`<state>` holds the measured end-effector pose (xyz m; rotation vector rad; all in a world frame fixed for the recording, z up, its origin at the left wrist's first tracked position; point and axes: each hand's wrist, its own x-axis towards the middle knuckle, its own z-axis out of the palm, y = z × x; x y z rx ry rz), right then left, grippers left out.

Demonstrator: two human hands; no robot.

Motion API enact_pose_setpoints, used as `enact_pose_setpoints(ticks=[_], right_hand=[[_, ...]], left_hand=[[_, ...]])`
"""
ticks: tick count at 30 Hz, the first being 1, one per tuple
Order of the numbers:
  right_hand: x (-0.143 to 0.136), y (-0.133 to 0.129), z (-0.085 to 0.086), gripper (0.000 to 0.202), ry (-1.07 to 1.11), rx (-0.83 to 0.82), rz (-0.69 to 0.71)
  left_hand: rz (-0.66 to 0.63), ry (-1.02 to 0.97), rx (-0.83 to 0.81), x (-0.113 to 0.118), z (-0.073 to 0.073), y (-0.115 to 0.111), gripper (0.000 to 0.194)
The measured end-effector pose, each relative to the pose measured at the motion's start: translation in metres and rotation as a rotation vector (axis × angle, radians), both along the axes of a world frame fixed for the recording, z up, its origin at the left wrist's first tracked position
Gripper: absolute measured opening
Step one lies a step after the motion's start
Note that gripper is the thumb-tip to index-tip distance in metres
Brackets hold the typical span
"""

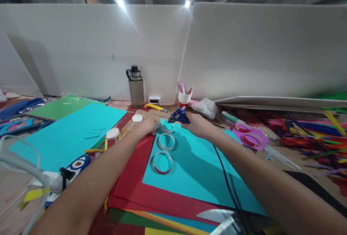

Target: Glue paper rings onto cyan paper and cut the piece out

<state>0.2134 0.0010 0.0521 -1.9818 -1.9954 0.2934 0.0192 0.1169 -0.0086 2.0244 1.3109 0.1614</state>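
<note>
My right hand (199, 123) grips a dark blue glue gun (181, 115), its nozzle pointing left over the farthest of three ring-shaped bands on a turquoise sheet (195, 170). That far ring (167, 131) lies near the sheet's top left corner. My left hand (151, 124) is beside its left edge, with the fingertips too blurred and hidden to show what they touch. Closer to me are a middle ring (159, 145) and a near ring (162, 172), pale with a red part low on its side. A black cord (222, 168) runs over the sheet towards me.
Red sheets (130, 182) lie underneath. Behind stand a bottle (137, 92), a yellow cutter (155, 107) and a cup of pens (184, 99). More rings (251, 144) rest on purple paper at right, beside a colourful pile (311, 137). Scissors (225, 224) lie in front.
</note>
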Motion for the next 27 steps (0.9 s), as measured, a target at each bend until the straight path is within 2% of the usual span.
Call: enact_pose_setpoints(ticks=[4, 6, 8, 11, 17, 22, 27], right_hand=[[0.002, 0.001, -0.008, 0.039, 0.008, -0.012, -0.023], [0.002, 0.001, -0.010, 0.038, 0.011, -0.027, -0.047], [0.002, 0.000, -0.011, 0.037, 0.016, -0.040, -0.058], [0.003, -0.002, -0.012, 0.036, 0.039, -0.047, -0.062], [0.007, -0.007, -0.021, 0.030, 0.070, -0.061, -0.074], [0.008, -0.008, -0.024, 0.029, 0.116, -0.047, -0.069], [0.009, -0.007, -0.025, 0.029, 0.125, -0.038, -0.067]], left_hand=[[0.032, -0.030, 0.218, -0.005, 0.006, 0.003, 0.031], [-0.058, -0.060, 0.317, -0.005, 0.006, 0.003, 0.038], [-0.182, -0.059, 0.367, -0.004, 0.005, 0.003, 0.056], [-0.273, -0.026, 0.354, -0.003, 0.002, 0.002, 0.071], [-0.432, -0.098, 0.370, -0.006, -0.003, 0.005, 0.064], [-0.375, -0.101, 0.387, -0.006, -0.007, 0.004, 0.073], [-0.405, -0.133, 0.419, -0.005, -0.007, 0.002, 0.062]])
